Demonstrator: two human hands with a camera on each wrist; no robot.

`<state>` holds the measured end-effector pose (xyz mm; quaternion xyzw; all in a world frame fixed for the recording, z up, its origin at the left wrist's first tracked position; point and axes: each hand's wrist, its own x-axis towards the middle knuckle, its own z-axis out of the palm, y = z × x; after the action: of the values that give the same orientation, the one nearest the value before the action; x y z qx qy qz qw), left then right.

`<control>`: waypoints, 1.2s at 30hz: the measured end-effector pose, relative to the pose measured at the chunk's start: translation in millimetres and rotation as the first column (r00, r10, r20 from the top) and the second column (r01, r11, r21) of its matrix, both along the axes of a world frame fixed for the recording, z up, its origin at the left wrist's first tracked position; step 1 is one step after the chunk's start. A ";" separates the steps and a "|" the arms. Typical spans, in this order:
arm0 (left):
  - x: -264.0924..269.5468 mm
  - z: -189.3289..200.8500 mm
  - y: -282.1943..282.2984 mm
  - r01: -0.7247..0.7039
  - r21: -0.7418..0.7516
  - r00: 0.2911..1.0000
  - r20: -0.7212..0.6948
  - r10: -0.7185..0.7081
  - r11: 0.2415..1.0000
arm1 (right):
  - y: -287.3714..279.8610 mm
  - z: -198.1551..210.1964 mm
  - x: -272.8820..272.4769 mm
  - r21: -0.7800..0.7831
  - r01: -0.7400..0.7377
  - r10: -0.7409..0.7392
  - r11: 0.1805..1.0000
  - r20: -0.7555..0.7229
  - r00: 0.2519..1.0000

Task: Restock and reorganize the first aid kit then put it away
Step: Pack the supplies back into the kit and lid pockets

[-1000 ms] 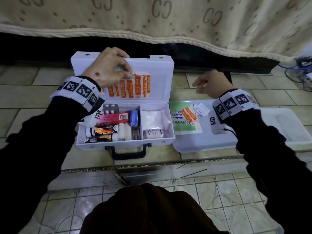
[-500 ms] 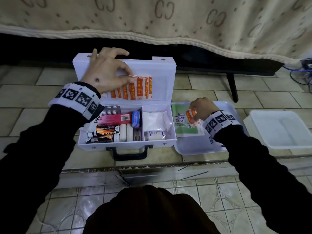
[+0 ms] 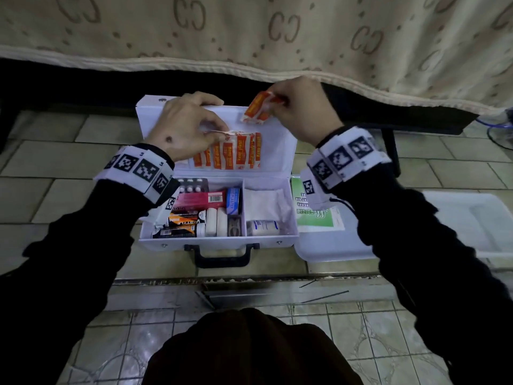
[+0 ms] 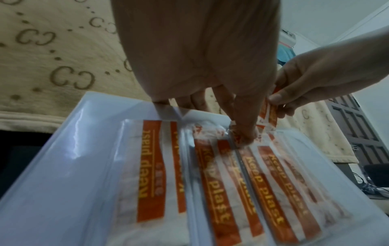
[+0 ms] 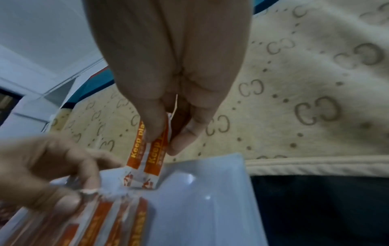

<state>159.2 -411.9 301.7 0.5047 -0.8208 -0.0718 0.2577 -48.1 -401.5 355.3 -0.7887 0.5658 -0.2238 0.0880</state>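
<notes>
the right hand (image 3: 302, 109) pinches two orange plasters (image 5: 147, 158) between thumb (image 5: 151, 119) and fingertips (image 5: 185, 138), clamped on their upper ends, so the strips hang just below the fingers with their white torn ends down. just under those ends is the mouth of a clear pocket (image 4: 210, 116) on the inside of the lid (image 3: 277, 140). the left hand (image 3: 183, 129) has its thumb and a fingertip (image 4: 246, 131) pinched on the pocket's crinkled top edge, holding it away from the lid; the other fingers curl over the lid's rim.

this looks like the restocking step: feeding fresh plasters into the lid pocket beside the row of plasters already there (image 3: 230, 151). the next move likely calls for lowering the strips straight into the held-open mouth, since thin paper wrappers buckle if they catch the film.

the wrappers are flat, papery, orange with yellow print; the pocket is thin glossy film, wrinkled where pinched. further from the fingers, the first aid kit (image 3: 219, 240) is a hard white smooth box with a black handle (image 3: 222, 257), its tray packed with tubes, a red carton, a pill strip and gauze. to the right lies a green and white packet (image 3: 319, 215) on a white tray (image 3: 333, 245), all on floor tiles (image 3: 55, 168), with a patterned cream bedcover (image 3: 249, 37) beyond.
</notes>
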 end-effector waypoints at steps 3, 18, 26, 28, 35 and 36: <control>0.6 -0.3 -1.3 -0.005 0.023 1.000 -0.005 0.006 1.000 | -3.6 -7.0 17.3 0.035 -0.026 0.027 0.999 -0.031 0.999; 5.7 4.6 -2.2 -0.020 0.099 0.992 -0.119 0.032 0.995 | -1.3 -21.3 41.5 0.183 0.030 -0.010 0.983 -0.109 0.994; 9.9 4.6 -4.7 0.001 0.137 0.998 -0.061 0.007 0.991 | 4.3 -27.4 44.8 0.141 0.075 -0.050 0.987 -0.175 0.983; 9.7 5.4 -4.3 0.006 0.145 0.998 -0.061 0.003 0.989 | 6.3 -30.2 47.5 0.122 0.096 -0.080 0.988 -0.127 0.989; 9.1 7.8 -2.3 -0.020 0.143 0.996 -0.086 0.033 0.990 | 10.8 -38.3 57.7 0.091 0.191 -0.187 0.977 -0.050 0.981; 9.3 9.0 -1.3 -0.025 0.138 0.995 -0.094 0.038 0.990 | 10.6 -37.9 57.0 0.104 0.180 -0.174 0.978 -0.069 0.982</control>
<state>168.6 -413.3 310.7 0.5301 -0.7925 -0.1482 0.2626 8.9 -390.9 317.5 -0.7355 0.6476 -0.1757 0.0940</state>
